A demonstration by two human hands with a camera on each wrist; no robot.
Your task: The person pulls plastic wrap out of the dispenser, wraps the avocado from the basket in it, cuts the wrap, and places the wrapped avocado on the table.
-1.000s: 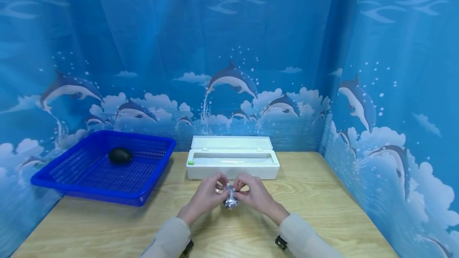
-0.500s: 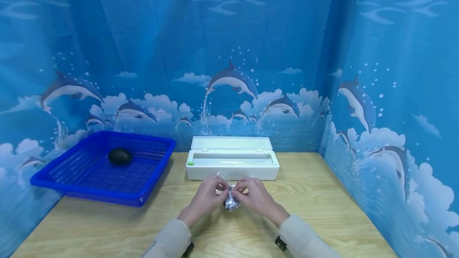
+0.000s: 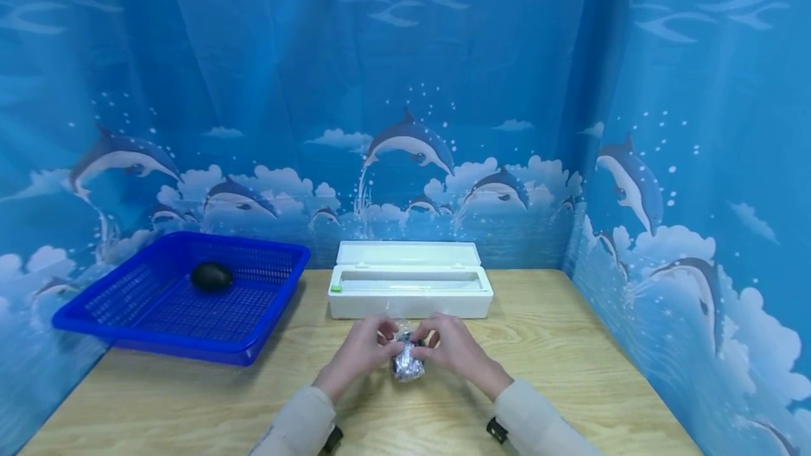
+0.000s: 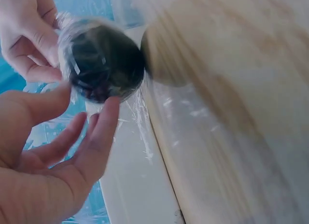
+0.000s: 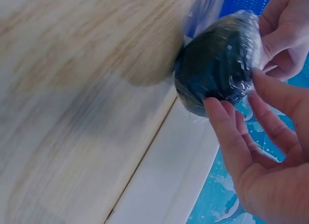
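A dark, rounded fruit, most like an avocado [image 3: 407, 366], is wrapped in shiny, wrinkled cling film. My left hand [image 3: 361, 350] pinches it from the left with thumb and fingertips. From the other side my right hand [image 3: 453, 352] holds it the same way. In the left wrist view the dark skin of the avocado [image 4: 107, 64] shows through the film, with the left fingertips at its edge. Creased film also covers the avocado [image 5: 215, 64] in the right wrist view. Whether its underside touches the table is hard to tell.
Just beyond the hands stands a white cling film box [image 3: 410, 305], lid up, a small green piece at its left end. To the left, a blue plastic basket [image 3: 247, 352] holds another dark avocado [image 3: 212, 276]. Dolphin-print curtains [image 3: 405, 55] surround the wooden table [image 3: 557, 371].
The wrapped avocado has turned and come slightly nearer, showing more of its film-covered side below the fingers. The fingers have shifted on it. Box and basket stay put.
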